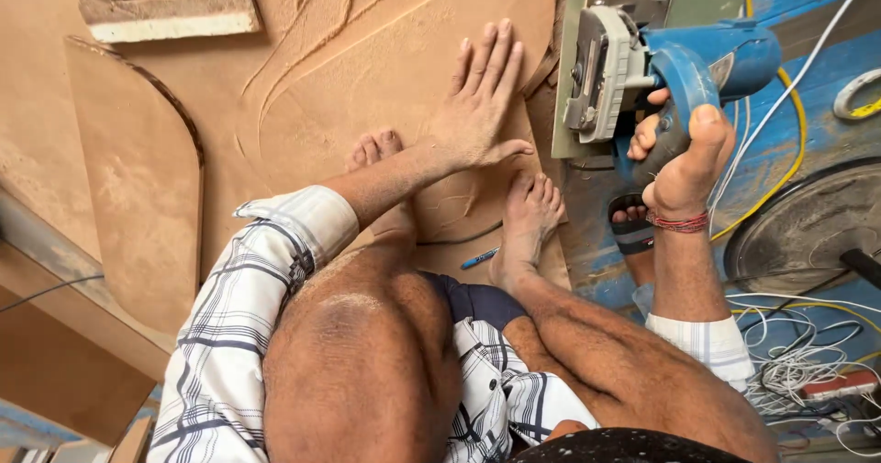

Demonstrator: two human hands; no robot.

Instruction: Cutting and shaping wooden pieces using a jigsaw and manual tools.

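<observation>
Squatting on a brown board, one hand flat on it, the other on a blue power saw at its edge.

The left hand (479,105) lies palm down, fingers spread, on the board (385,50), just beside the saw (642,68); if the tool kicks or wanders along the edge, those fingers and the bare feet (528,220) near it are exposed, I judge. The right hand (684,160) has its grip closed round the saw's handle, wrist bent upward. Loose cables (789,353) lie beyond the saw and might snag. The blade itself seems hidden.
</observation>
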